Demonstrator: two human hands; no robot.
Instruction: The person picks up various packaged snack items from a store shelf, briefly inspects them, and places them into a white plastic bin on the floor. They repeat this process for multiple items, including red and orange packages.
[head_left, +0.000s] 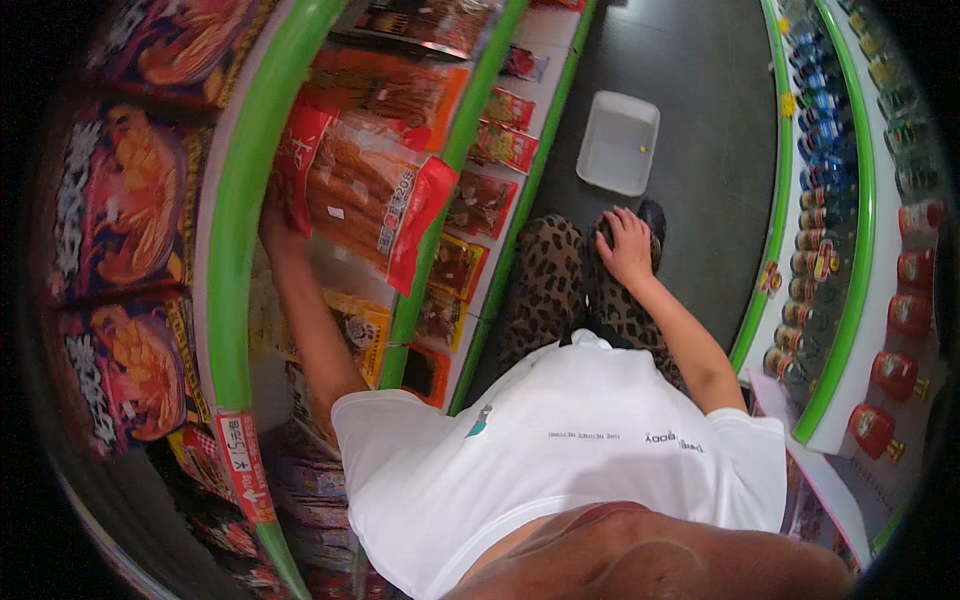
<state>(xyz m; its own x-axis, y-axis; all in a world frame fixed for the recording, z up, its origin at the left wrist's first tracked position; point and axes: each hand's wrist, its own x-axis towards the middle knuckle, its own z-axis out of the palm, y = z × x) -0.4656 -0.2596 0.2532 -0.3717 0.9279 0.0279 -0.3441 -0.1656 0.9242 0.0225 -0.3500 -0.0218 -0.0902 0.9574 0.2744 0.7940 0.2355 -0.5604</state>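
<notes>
At the shelf on the left, my left hand (277, 217) reaches in and grips the far-left end of a red and clear plastic snack packet (356, 187). The packet holds long brown strips and bears printing and a small white sticker. It slants over the green shelf edge (420, 277), its lower red end overlapping that edge. My fingers are mostly hidden behind the packet. My right hand (628, 246) rests on my knee in leopard-print trousers (551, 277), fingers apart and holding nothing.
A white plastic tray (619, 142) with a small yellow bit inside sits on the grey floor (697, 150). Red and yellow snack packets (480, 202) lie on lower shelves. Large printed packages (131, 202) stand far left. Bottles (817, 172) line the right-hand shelves, with red-filled jars (911, 315) beyond.
</notes>
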